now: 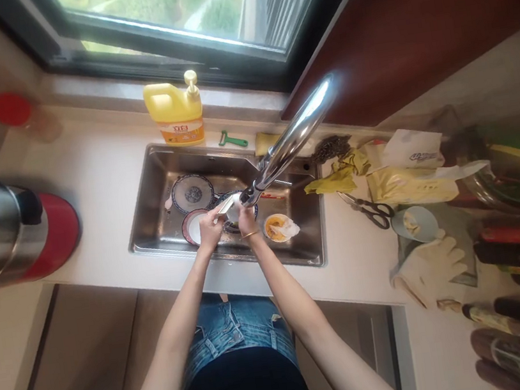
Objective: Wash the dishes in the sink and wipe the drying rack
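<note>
Both hands meet over the middle of the stainless steel sink [152, 197], just beneath the spout of the curved chrome tap [291, 142]: the left hand [209, 228] is closed on a slim white utensil [223, 206], while the right hand [246, 221] curls at the utensil's other end, and whether it grips cannot be told. Inside the sink, a blue-and-white patterned plate [192, 193] lies at its back left, a red-rimmed white bowl [192, 229] sits just beside the left hand, and a small bowl smeared with orange [278, 227] rests toward its front right. Behind the sink a yellow pump bottle [175, 113] stands on the desk [93, 179], and to the sink's right lie black-handled scissors [371, 208].
</note>
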